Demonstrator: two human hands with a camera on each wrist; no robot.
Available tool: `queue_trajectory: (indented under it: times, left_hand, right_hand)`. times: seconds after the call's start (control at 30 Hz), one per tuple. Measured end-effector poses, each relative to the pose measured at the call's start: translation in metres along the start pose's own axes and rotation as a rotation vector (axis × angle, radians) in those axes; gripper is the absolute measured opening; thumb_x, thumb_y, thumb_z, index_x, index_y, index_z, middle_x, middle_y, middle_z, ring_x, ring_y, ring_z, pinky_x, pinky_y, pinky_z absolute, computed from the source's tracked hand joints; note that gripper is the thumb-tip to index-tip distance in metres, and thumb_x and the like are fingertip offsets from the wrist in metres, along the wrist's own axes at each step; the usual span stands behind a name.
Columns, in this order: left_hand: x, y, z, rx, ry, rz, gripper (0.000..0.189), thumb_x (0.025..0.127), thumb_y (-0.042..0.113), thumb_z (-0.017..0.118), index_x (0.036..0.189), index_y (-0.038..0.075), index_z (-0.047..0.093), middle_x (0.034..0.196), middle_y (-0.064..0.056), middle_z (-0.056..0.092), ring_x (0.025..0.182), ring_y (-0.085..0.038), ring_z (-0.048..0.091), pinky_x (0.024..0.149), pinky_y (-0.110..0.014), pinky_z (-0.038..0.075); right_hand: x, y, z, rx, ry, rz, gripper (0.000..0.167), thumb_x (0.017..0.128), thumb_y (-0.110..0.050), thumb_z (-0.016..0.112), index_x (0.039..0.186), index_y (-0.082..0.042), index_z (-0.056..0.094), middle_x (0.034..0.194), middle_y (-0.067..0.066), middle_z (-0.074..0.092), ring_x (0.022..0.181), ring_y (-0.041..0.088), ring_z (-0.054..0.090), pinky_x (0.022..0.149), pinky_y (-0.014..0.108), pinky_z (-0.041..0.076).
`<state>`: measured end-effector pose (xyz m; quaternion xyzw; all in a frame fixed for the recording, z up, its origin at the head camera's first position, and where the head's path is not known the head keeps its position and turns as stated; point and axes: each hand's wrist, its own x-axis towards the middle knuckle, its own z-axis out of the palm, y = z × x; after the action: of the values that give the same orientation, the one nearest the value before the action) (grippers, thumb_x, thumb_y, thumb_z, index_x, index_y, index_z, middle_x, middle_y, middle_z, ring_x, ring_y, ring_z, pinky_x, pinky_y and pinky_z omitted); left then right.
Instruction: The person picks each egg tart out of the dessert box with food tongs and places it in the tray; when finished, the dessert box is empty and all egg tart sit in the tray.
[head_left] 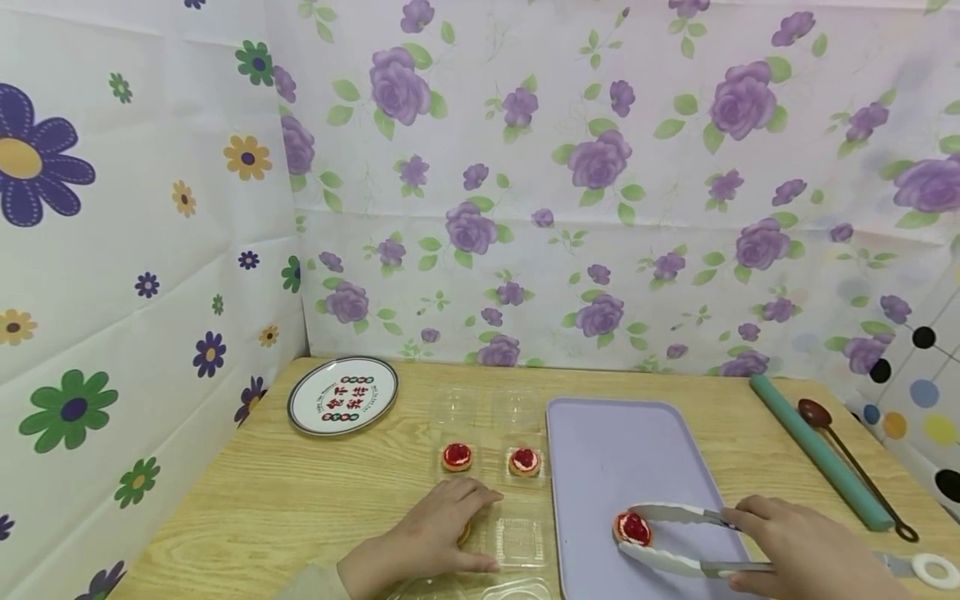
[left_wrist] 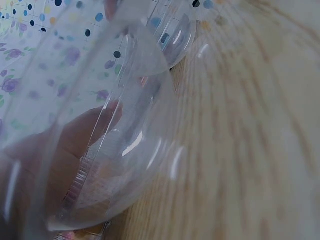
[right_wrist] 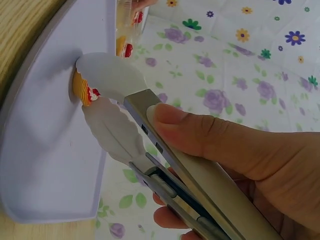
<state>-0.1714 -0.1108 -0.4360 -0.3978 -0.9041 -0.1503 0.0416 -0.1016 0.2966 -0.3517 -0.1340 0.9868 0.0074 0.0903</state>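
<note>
My right hand (head_left: 813, 546) grips a pair of metal tongs (head_left: 671, 513) over the lilac tray (head_left: 618, 450). The tongs' white scalloped ends stand on either side of a red-topped tart (head_left: 632, 531) lying on the tray. In the right wrist view, the tips are right at the tart's yellow crust (right_wrist: 80, 89). My left hand (head_left: 435, 525) rests over a clear plastic box, thumb and fingers spread; a tart in it is mostly hidden beneath. Close in front of the left wrist camera is a curved clear lid (left_wrist: 145, 130). An open clear box (head_left: 519, 542) lies between hand and tray.
Farther back, two open clear boxes hold a left tart (head_left: 457, 457) and a right tart (head_left: 524, 462). A white plate (head_left: 342, 396) with red lettering lies at the back left. Right of the tray are a green rolling pin (head_left: 821, 450) and a brown ladle (head_left: 855, 462).
</note>
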Motion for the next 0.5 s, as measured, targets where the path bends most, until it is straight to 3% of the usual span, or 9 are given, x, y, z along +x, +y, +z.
queue_trajectory:
  times: [0.33, 0.5]
  left_hand:
    - [0.001, -0.001, 0.0, -0.007, -0.008, -0.009, 0.074, 0.078, 0.064, 0.065, 0.134, 0.018, 0.051, 0.125, 0.006, 0.055, 0.121, -0.016, 0.05, 0.106, -0.037, 0.042]
    - [0.001, 0.0, 0.0, -0.009, -0.008, -0.004, 0.074, 0.078, 0.064, 0.065, 0.135, 0.017, 0.051, 0.125, 0.005, 0.055, 0.12, -0.016, 0.05, 0.105, -0.037, 0.042]
  right_hand:
    - [-0.006, 0.007, -0.002, -0.004, -0.03, 0.015, 0.062, 0.069, -0.055, 0.075, 0.113, -0.012, 0.068, 0.106, -0.003, 0.063, 0.088, 0.021, 0.062, 0.074, 0.043, 0.056]
    - [-0.01, 0.014, 0.001, -0.032, 0.0, -0.008, 0.062, 0.07, -0.06, 0.072, 0.111, -0.014, 0.068, 0.102, -0.005, 0.062, 0.082, 0.018, 0.061, 0.069, 0.036, 0.055]
